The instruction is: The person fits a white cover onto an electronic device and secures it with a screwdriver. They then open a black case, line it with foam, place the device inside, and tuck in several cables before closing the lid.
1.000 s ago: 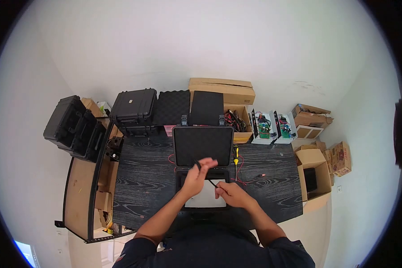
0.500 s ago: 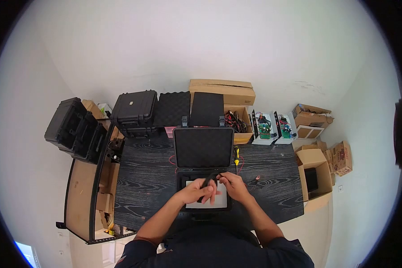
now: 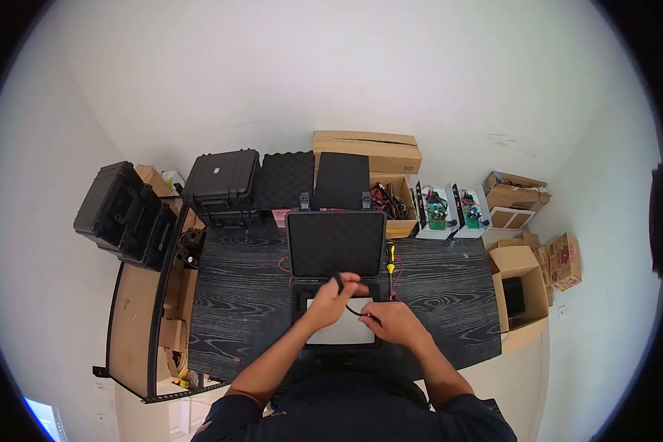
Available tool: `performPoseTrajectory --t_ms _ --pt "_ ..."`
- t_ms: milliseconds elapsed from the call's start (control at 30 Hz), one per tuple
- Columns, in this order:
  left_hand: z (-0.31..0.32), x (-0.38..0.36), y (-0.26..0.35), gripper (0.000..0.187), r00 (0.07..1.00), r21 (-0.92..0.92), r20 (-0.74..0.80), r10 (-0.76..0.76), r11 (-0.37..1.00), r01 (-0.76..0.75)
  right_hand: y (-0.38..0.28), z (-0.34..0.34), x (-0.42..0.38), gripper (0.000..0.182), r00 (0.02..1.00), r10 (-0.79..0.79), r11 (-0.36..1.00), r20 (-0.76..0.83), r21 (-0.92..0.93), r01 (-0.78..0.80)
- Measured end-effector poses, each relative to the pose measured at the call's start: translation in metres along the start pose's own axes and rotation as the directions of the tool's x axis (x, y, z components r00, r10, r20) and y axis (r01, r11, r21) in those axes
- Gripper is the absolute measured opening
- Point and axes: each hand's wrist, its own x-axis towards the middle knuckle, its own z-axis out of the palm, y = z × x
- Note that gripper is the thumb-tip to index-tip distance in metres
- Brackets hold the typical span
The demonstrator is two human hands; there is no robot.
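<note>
Both forearms reach up from the bottom of the frame and meet at the centre, over the open black case. The left hand is raised, fingers pinched together on the upper end of a thin black cable. The right hand sits lower and to the right, closed on the cable's other end above the white panel in the case. Half a second ago the hands were close together over the panel; now they have drawn apart, the cable curving between them.
</note>
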Motion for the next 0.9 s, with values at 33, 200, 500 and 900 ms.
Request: performPoseTrajectory --t_ms 33,200,500,900 --pt "-0.001 -0.002 0.0 0.039 0.989 0.071 0.111 -0.093 0.994 0.085 -0.004 -0.005 0.0 0.022 1.0 -0.022 1.0 -0.016 -0.014 0.022" --pt "-0.006 -0.011 0.016 0.068 0.815 0.202 0.487 -0.314 0.948 0.244 0.004 -0.018 0.004 0.024 0.992 -0.023 0.993 -0.125 0.113 0.037" --pt "-0.027 -0.025 0.03 0.036 0.855 -0.405 0.518 -0.037 0.869 0.283 0.044 0.047 0.014 0.012 0.962 0.271 0.806 -0.043 0.557 -0.202" --pt "-0.019 -0.01 0.045 0.044 0.897 0.304 0.297 -0.328 0.923 0.237 -0.007 0.025 0.007 0.017 0.998 -0.063 0.983 0.017 0.173 0.059"
